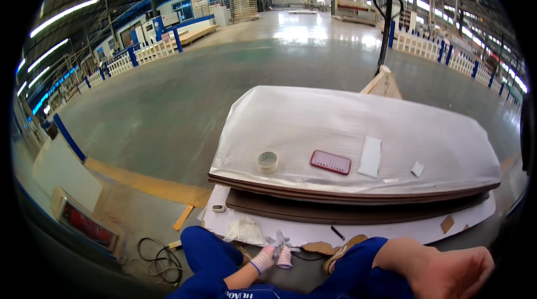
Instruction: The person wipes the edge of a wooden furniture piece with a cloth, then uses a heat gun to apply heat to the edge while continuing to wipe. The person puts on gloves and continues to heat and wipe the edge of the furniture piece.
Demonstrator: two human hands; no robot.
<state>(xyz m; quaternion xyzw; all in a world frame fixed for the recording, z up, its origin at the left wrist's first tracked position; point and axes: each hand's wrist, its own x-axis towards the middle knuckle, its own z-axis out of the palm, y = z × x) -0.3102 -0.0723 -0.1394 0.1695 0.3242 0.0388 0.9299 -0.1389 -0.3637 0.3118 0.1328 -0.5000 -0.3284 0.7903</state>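
My left hand wears a white-and-pink striped work glove and reaches low between my knees. Its fingers are closed on a second, limp glove with no hand in its cuff. My right hand is bare and raised at the lower right, close to the camera, bent at the wrist; how its fingers are set does not show clearly. Beside the left hand, a crumpled white cloth lies at the near edge of a white sheet.
Ahead stands a stack of dark panels topped with white foam wrap. On it lie a tape roll, a red-edged phone and white foam pieces. Behind is a pallet-jack handle. A black cable coils at left.
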